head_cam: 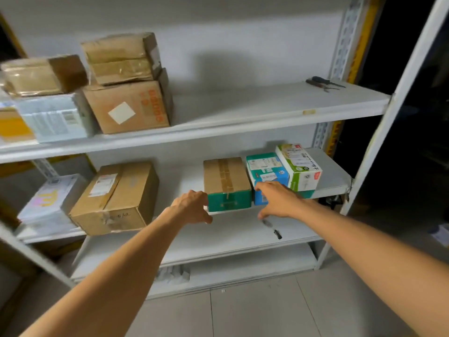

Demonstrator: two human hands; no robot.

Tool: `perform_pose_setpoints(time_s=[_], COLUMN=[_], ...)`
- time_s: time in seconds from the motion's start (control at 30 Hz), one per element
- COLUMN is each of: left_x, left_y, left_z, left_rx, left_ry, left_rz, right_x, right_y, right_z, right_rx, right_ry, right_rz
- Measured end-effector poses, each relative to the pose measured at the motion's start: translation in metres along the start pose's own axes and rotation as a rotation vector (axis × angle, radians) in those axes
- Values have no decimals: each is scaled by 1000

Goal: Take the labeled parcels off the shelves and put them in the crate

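Note:
A brown-topped box with a green front [227, 183] sits on the middle shelf [189, 181]. My left hand [193, 205] reaches its left front corner, fingers apart and curled, touching or nearly touching it. My right hand [277, 199] spreads over the gap between that box and a blue-and-teal labeled box [266, 172]. Neither hand has a firm hold on anything. A green-and-white labeled box [300, 167] leans on the blue one. No crate is in view.
A large brown labeled carton [116, 198] and a white bag parcel [48, 200] lie left on the same shelf. The upper shelf [243, 113] holds several cartons [128, 105] at left and hand tools [324, 83] at right. A small dark object [277, 233] lies on the lower shelf.

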State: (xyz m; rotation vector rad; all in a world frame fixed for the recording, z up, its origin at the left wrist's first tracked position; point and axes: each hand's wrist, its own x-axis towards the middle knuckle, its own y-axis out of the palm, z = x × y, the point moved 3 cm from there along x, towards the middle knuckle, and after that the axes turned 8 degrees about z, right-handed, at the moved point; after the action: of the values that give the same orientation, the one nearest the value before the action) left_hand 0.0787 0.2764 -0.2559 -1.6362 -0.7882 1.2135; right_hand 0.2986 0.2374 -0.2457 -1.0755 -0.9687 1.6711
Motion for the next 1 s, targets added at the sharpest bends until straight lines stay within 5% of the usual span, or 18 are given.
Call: perform_pose_setpoints(time_s=[0.63, 1.0], left_x=[174, 236], left_y=[-8, 34], left_z=[70, 83], left_rx=[-127, -446], left_ry=[-20, -180], left_rz=[36, 84], right_x=[177, 239], right_y=[13, 46], right_z=[-28, -49], right_rx=[9, 5], right_ry=[167, 254], right_rz=[14, 167])
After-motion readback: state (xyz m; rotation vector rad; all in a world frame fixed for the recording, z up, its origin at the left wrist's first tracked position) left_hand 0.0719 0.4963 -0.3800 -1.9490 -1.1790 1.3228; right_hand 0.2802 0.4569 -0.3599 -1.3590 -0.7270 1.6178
